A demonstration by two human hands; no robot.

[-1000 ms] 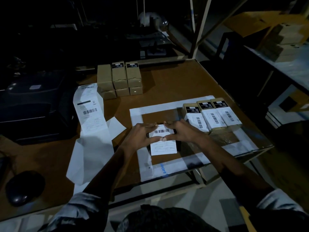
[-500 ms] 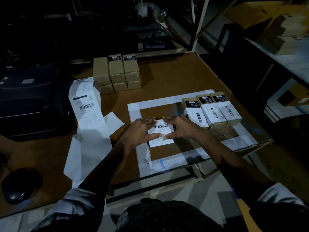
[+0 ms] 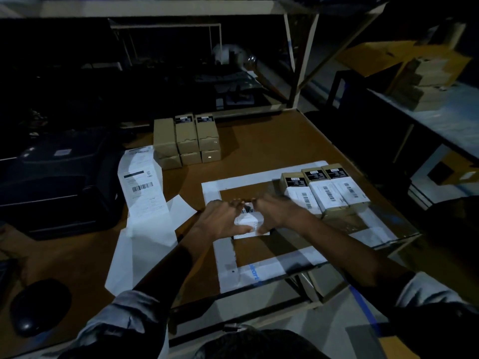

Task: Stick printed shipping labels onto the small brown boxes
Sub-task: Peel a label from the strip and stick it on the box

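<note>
A small brown box with a white barcode label [image 3: 248,222] lies on the brown table inside a white taped rectangle [image 3: 225,257]. My left hand [image 3: 220,219] and my right hand [image 3: 277,212] lie over it from either side. Their fingers stretch across the label's top and the thumbs press on its lower part. The hands hide most of the box. Three labelled boxes [image 3: 327,196] stand in a row just right of my right hand. A stack of unlabelled brown boxes [image 3: 186,139] stands further back. A strip of printed labels [image 3: 142,186] hangs from the left.
A dark label printer [image 3: 51,182] sits at the left, with loose white backing paper [image 3: 140,252] in front of it. A black mouse [image 3: 39,305] lies at the near left. A metal shelf frame [image 3: 300,60] stands behind the table. More cartons [image 3: 425,81] rest on a bench at the right.
Both hands have slid from the box's sides onto the label, with the fingers now spread flat across its top. The box stays in the same spot inside the taped rectangle.
</note>
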